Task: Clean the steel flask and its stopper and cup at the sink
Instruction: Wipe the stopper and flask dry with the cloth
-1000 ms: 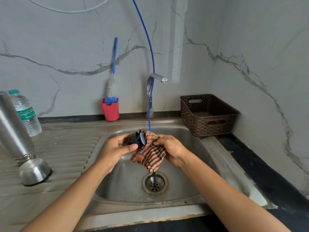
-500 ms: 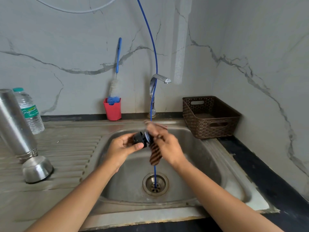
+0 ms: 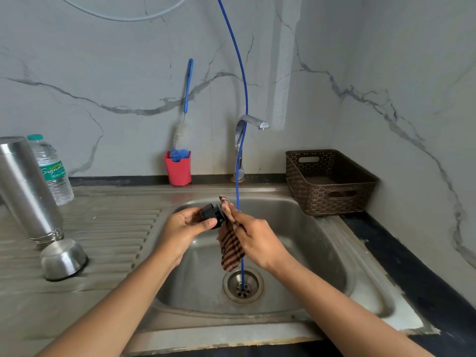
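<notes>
Above the stainless steel sink basin [image 3: 309, 253]: small black plastic stopper [image 3: 210, 215], gripped between thumb and curled fingers of the left hand [image 3: 185, 228]. Pressed against its right end: brown-and-black striped cloth [image 3: 230, 251], pinched in the curled fingers of the right hand [image 3: 253, 235], lower end hanging toward the drain. On the ribbed drainboard at left: tall cylindrical steel flask [image 3: 25, 186], threaded end down; just beside it, round steel cup [image 3: 63, 258], inverted. At the back wall: curved chrome tap [image 3: 247, 124] and red holder [image 3: 178, 168] with bottle brush.
</notes>
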A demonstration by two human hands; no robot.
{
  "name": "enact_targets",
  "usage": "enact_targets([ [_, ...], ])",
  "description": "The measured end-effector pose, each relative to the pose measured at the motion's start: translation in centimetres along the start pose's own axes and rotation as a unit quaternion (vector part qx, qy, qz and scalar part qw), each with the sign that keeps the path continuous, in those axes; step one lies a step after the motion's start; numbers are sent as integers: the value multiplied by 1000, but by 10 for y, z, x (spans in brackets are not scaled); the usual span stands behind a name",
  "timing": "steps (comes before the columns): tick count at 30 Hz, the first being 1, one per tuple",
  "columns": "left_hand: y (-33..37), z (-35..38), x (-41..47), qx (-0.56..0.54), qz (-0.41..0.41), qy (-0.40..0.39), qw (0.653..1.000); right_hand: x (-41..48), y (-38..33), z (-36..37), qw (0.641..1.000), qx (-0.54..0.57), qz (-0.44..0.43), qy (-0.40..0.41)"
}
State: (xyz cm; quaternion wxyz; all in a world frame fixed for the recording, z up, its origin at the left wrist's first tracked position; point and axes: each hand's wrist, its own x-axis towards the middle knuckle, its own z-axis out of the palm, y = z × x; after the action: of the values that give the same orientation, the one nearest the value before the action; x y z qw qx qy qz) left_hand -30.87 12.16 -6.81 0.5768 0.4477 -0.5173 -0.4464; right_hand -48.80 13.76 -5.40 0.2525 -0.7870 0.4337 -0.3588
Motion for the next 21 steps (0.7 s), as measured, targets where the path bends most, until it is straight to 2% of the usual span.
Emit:
enact_targets([
  [3, 1, 8, -4, 0, -4, -21, 1000, 9, -1, -6, 998, 44, 35, 32],
  [5, 4, 8, -3, -19, -9, -13, 1000, 6, -4, -7, 998, 44, 23, 29],
  [9, 3, 1, -3, -27, -31, 3, 999, -5, -5, 1, 997, -58, -46, 5],
  [11, 2, 2, -4, -30, -43, -8, 999, 2, -3, 2, 996, -83, -34, 29],
  [13, 2, 4, -4, -44, -55, -10, 997, 12, -1, -1, 998, -38, 20, 35],
  [16, 3, 6, -3, -110, -108, -6, 988, 13, 9, -3, 990, 89, 108, 23],
  [19, 5, 7, -2, -145, -153, -29, 977, 6, 9, -3, 987, 132, 89, 37],
  [21, 6, 3, -2, -106, -148, -62, 981, 4, 3, -7, 990, 116, 75, 36],
])
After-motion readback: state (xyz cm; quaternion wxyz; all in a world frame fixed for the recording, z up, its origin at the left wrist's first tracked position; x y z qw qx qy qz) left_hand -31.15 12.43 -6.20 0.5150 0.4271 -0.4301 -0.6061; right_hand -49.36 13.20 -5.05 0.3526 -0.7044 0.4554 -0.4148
